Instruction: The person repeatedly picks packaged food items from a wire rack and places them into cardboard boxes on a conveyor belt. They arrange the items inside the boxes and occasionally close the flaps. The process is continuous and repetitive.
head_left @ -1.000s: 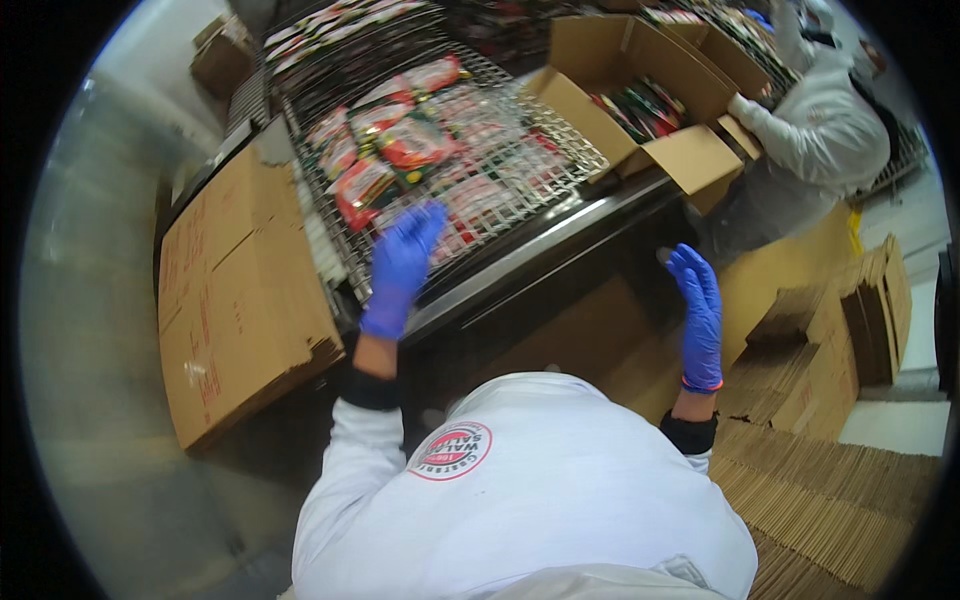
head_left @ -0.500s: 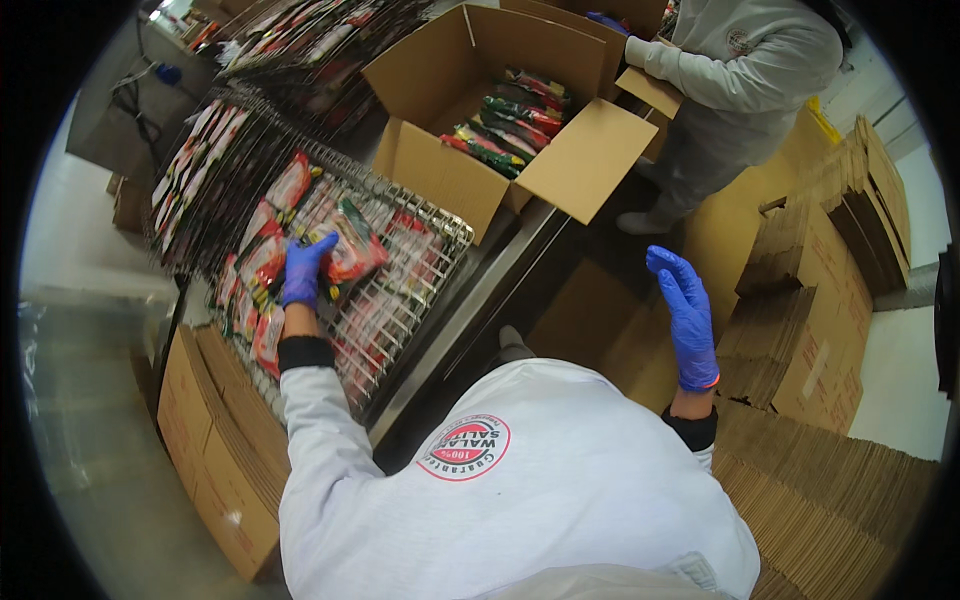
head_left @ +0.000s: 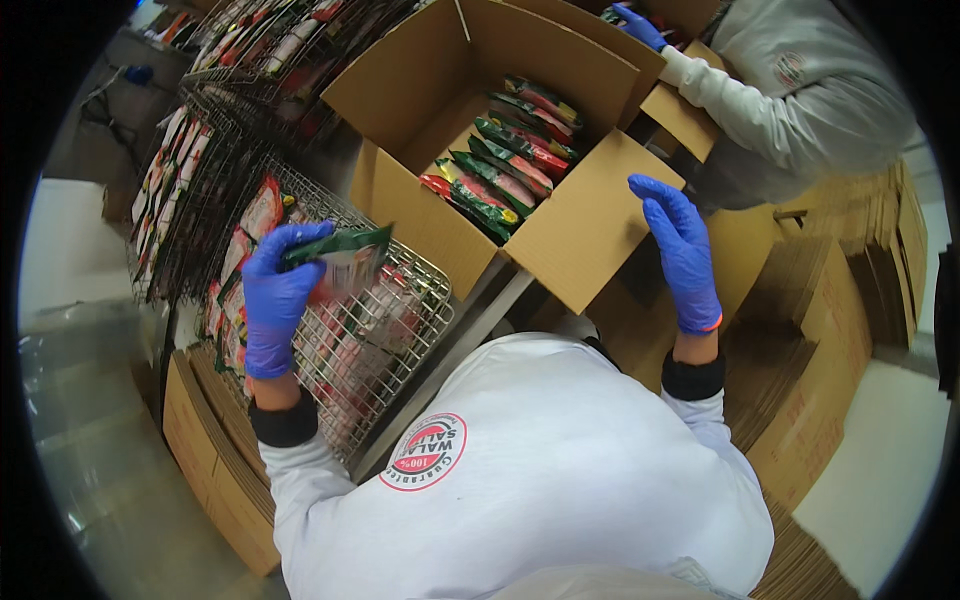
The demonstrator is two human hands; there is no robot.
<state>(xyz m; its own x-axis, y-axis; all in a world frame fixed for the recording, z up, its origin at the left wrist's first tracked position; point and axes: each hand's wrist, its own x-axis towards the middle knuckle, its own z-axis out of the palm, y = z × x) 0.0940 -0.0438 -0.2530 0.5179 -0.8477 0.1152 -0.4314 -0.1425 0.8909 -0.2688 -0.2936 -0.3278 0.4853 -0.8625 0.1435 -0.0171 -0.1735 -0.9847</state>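
My left hand [head_left: 275, 305], in a blue glove, pinches a green and red plastic food packet [head_left: 348, 262] by its end. The packet is lifted above a wire tray [head_left: 428, 335] where more red and white packets [head_left: 262, 212] lie. My right hand [head_left: 682, 255], also gloved, is stretched out with nothing in it, beside the near right flap of an open cardboard box [head_left: 583, 215]. Inside that box stand several green and red packets [head_left: 512, 160] in a row, tilted on edge.
Wire racks with more packets [head_left: 175, 200] are stacked at the left and far left. A co-worker's gloved hand [head_left: 640, 27] is at another box at the upper right. Flattened cardboard boxes [head_left: 815, 370] stand at the right, and more cartons [head_left: 215, 455] lean at the lower left.
My left hand has raised the packet off the tray, up and nearer to me. My view has shifted, so the box appears closer. The right hand stays outstretched and without anything in it.
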